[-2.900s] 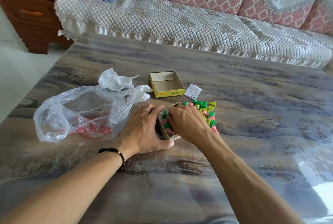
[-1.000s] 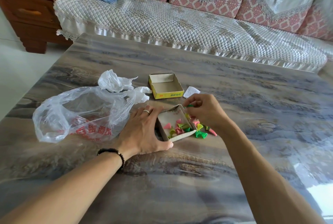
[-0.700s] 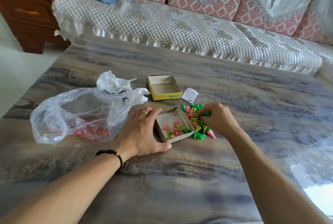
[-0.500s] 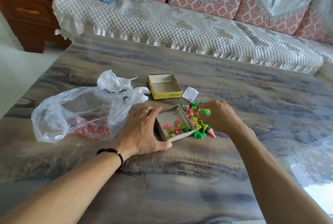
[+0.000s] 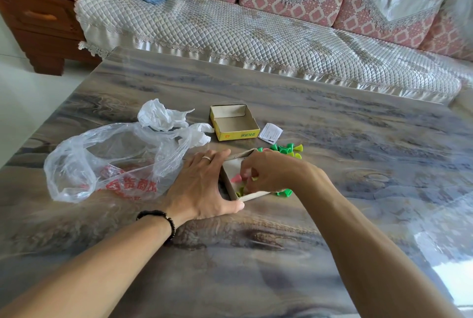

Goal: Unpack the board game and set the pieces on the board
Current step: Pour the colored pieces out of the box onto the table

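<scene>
Both hands at the open box tray point(image 5: 231, 179) on the table point(image 5: 332, 138).

Left hand point(image 5: 202, 187) lies flat, fingers spread, bracing the tray's left wall. Right hand point(image 5: 271, 174) reaches into the tray, fingers curled among the pieces; cannot tell whether they pinch 1. More pieces point(image 5: 288, 149) lie loose just beside the tray.

Two hands point(image 5: 202, 184) point(image 5: 276, 172), two open boxes point(image 5: 234, 122) point(image 5: 234, 164), one plastic bag point(image 5: 112, 159), one paper slip point(image 5: 270, 132). Loose pegs point(image 5: 286, 149) mid-frame, too bunched and half hidden to count.
</scene>
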{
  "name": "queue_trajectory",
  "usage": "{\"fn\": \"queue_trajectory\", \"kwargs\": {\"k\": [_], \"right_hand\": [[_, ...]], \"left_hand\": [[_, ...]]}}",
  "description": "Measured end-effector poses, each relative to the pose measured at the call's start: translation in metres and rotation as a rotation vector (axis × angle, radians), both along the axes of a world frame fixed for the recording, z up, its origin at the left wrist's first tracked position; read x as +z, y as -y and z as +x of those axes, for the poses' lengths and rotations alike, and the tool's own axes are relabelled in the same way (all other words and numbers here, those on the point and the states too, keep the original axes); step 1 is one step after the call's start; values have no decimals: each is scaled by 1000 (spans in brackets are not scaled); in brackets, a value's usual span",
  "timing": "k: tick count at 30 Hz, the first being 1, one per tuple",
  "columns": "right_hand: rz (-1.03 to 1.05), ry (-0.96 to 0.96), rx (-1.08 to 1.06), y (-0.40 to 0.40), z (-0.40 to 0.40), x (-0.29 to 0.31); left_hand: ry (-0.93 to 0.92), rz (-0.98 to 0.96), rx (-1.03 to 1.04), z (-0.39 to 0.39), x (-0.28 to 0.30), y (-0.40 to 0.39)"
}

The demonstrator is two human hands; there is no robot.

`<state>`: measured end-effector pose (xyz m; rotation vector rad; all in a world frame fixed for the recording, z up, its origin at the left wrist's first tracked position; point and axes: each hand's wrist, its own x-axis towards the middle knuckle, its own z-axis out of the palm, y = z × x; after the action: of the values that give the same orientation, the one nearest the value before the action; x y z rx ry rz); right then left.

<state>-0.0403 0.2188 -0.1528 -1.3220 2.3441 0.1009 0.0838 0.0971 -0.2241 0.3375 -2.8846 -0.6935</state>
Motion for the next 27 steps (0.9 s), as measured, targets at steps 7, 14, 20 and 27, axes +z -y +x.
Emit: {"fn": "queue_trajectory", "kwargs": {"k": [7, 14, 20, 27], "right_hand": [[-109, -3, -65, -1, -3, -10], [-391, 36, -207, -12, -2, -21], [-739, 253, -613, -39, -20, -7], [-624, -92, -629, -66, -41, -27]], "left_hand": [[-1, 10, -5, 0, 0, 1], [12, 17, -11, 0, 1, 0], [21, 27, -6, -2, -1, 2], [-14, 19, 1, -2, -3, 2]]}}
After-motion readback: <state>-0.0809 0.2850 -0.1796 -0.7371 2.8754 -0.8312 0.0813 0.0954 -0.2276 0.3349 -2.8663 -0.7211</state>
